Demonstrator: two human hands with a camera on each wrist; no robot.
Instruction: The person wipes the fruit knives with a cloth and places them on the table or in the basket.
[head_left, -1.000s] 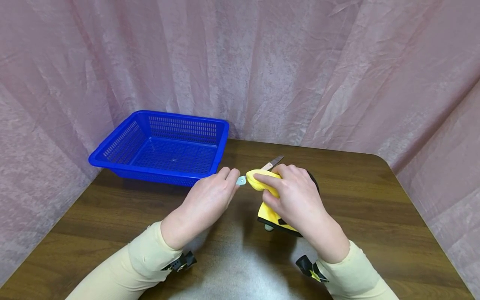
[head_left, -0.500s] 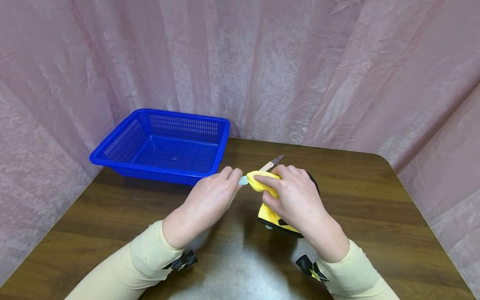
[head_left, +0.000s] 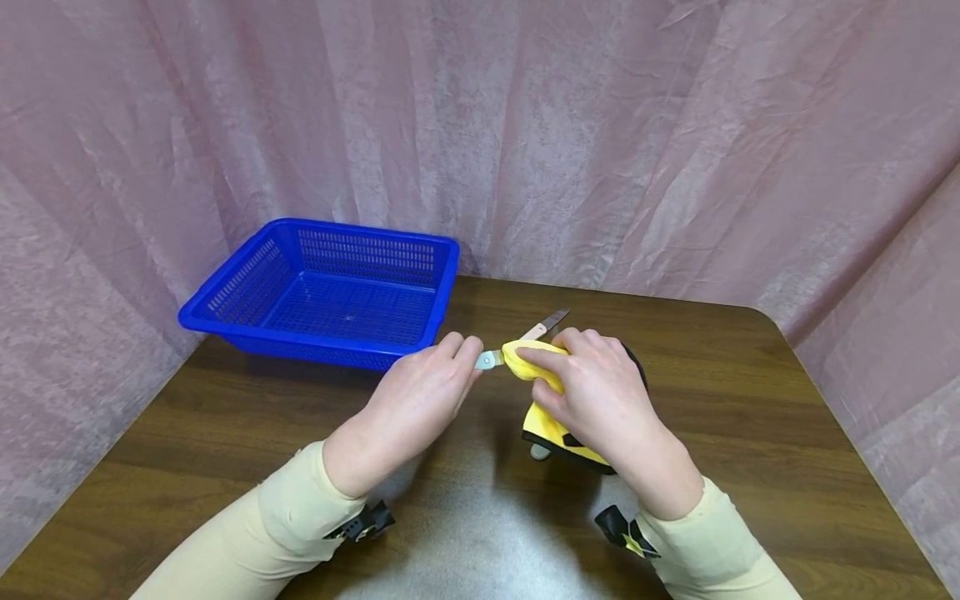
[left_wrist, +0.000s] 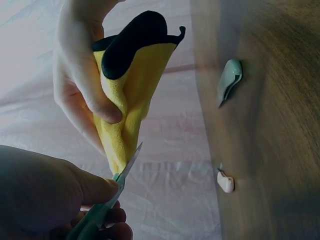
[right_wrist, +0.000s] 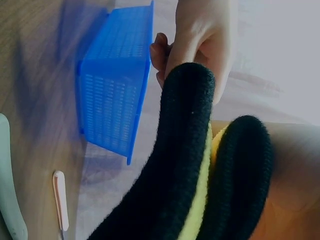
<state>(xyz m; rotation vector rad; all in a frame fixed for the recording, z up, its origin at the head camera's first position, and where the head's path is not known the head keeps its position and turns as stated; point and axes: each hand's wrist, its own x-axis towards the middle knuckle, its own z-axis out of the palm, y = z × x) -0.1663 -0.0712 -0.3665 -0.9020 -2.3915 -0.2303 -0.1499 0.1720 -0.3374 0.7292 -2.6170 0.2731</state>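
My left hand (head_left: 423, 379) grips a knife (head_left: 488, 360) by its pale green handle, blade towards the right. In my right hand (head_left: 603, 396) is a yellow cloth (head_left: 551, 423) with black edging, its folded end pinched at the blade. From the left wrist view, the thin blade (left_wrist: 133, 161) lies against the lower tip of the cloth (left_wrist: 135, 100), its point showing beside it. Black folds of the cloth (right_wrist: 185, 135) fill much of the right wrist view and hide the blade there.
On the wooden table (head_left: 750, 433) lie a knife with a cream-pink handle (head_left: 535, 332) behind the hands and a grey-green-handled one (head_left: 539, 452), mostly hidden under the cloth. A blue plastic basket (head_left: 315, 340) stands at the back left. Pink curtains (head_left: 525, 150) hang behind.
My right hand and the cloth have shifted slightly right, away from the handle, and a short piece of blade now shows between them. The left hand has barely moved.
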